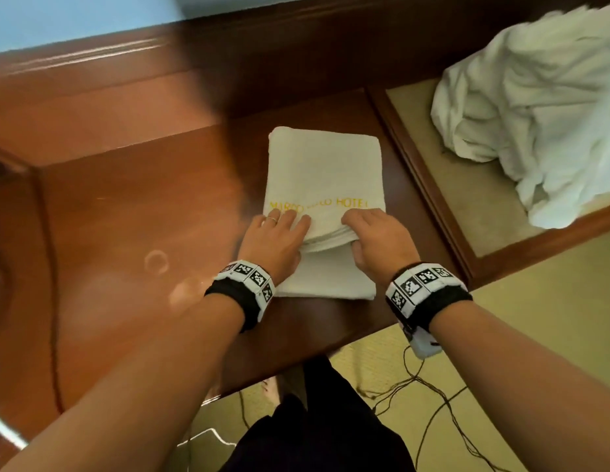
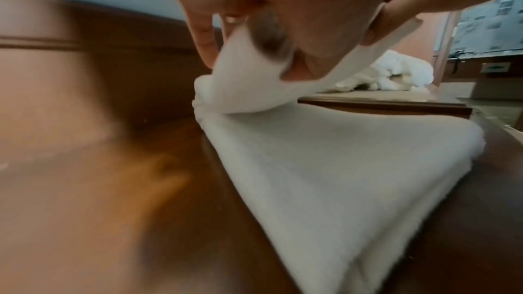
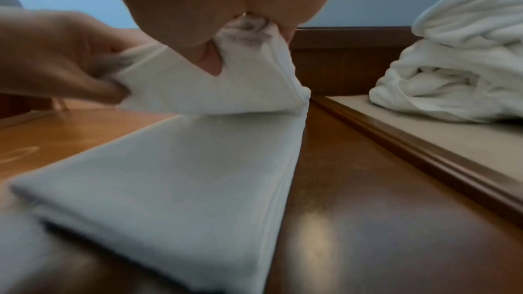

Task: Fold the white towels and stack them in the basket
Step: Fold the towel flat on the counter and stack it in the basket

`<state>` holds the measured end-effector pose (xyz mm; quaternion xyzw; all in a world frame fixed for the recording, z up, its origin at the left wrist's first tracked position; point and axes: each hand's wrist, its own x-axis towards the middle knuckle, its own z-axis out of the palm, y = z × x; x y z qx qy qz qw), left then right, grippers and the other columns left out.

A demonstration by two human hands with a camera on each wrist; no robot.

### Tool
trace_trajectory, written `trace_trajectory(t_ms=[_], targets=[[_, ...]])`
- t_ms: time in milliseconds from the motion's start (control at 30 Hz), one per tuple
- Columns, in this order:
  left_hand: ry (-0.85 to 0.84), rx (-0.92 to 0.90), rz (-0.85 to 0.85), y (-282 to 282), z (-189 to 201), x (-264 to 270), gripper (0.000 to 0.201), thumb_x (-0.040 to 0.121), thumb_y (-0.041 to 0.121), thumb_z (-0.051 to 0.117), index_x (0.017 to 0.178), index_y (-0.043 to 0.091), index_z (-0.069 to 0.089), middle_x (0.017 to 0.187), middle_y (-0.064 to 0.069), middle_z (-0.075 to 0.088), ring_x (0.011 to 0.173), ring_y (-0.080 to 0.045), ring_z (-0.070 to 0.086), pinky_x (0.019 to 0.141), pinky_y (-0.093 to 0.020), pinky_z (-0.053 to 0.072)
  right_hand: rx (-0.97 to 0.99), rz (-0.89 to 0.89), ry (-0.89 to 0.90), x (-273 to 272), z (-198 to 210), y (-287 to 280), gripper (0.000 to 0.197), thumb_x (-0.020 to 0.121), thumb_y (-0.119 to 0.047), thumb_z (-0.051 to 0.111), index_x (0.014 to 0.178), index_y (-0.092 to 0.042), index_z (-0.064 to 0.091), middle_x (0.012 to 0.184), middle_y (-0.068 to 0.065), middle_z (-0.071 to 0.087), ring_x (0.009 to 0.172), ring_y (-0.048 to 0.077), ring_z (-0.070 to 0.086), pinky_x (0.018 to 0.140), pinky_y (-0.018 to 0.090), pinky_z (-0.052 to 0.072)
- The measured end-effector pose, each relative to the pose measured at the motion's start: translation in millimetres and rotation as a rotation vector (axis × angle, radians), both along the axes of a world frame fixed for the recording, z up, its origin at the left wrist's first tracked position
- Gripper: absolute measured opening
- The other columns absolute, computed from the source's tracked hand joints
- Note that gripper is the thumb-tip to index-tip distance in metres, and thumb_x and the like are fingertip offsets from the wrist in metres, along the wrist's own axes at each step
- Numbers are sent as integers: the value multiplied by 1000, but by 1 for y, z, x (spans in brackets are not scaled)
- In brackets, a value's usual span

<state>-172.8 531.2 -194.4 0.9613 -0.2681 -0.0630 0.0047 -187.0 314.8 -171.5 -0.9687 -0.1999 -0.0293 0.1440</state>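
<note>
Both hands (image 1: 325,240) pinch towel (image 1: 324,172) (head view shows gold lettering).

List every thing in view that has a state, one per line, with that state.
towel: partly folded on the wooden table, its folded-over edge lifted off the layer below.
left hand: grips the lifted edge at its left end.
right hand: grips the same edge at its right end.
pile of white towels: unfolded, crumpled on the padded bench.
basket: not in view.
</note>
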Motion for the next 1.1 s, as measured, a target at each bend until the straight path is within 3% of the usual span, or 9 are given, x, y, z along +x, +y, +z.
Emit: trace_trajectory(t_ms=[133,333,500,667,833,900,967,1033,1100], targets=[[-236,-135,-154,22,9,-9,28,67,8,62,95,7,62,86,-14,59,72,-33,56,61,-42,46,26,7,-160,-37,-15,-2,37,72,-7,50,105,-8,67,113,9,68,95,32,61,76,39,50],[-80,-44,-178,24,-32,-53,38,57,-2,73,92,4,62,88,-17,57,72,-35,57,53,-40,50,-203,-76,141,-80,-57,-20,45,58,-2,75,100,-12,64,116,10,64,97,35,61,70,40,50],[-139,-147,-141,23,-22,-63,24,67,-2,73,86,5,59,85,-14,52,71,-32,52,46,-35,39,-178,-157,118,-75,-39,-26,31,63,-10,73,90,-10,60,94,10,57,79,32,52,63,39,45],[-51,-100,-98,26,-36,-82,43,64,6,79,101,9,59,95,-15,52,79,-34,53,51,-38,49,-265,-144,242,-91,-47,-31,31,72,-22,70,99,-18,57,96,4,53,83,29,51,67,39,45],[-24,-100,-105,16,-32,-81,48,58,-7,70,98,10,48,89,-15,52,71,-34,53,49,-38,45,-240,-175,167,-89,-42,-28,33,62,-3,70,90,-11,55,86,10,52,73,31,48,58,36,40],[25,-80,-112,12,-31,-84,49,62,1,75,100,13,46,88,-12,52,72,-33,54,52,-39,46,-244,-156,252,-97,-44,-30,35,61,-2,69,92,-12,54,87,9,50,74,30,48,56,36,41],[129,-60,-69,13,-28,-85,48,74,33,82,106,18,49,96,-8,53,84,-30,56,64,-41,49,-229,-106,348,-104,-46,-35,24,71,-17,61,94,-14,55,91,6,49,80,30,50,61,37,45],[267,-119,85,17,-24,-80,50,85,62,63,112,21,52,108,-4,54,98,-27,55,80,-42,49,-145,-119,401,-102,-43,-40,26,80,-34,45,94,-16,57,94,2,49,85,24,48,70,39,46],[331,-281,302,21,-17,-70,52,89,65,53,118,22,49,117,-2,53,105,-26,54,87,-42,48,-32,-228,391,-91,-37,-40,30,88,-38,41,92,-15,59,94,0,50,86,21,46,76,39,45]])
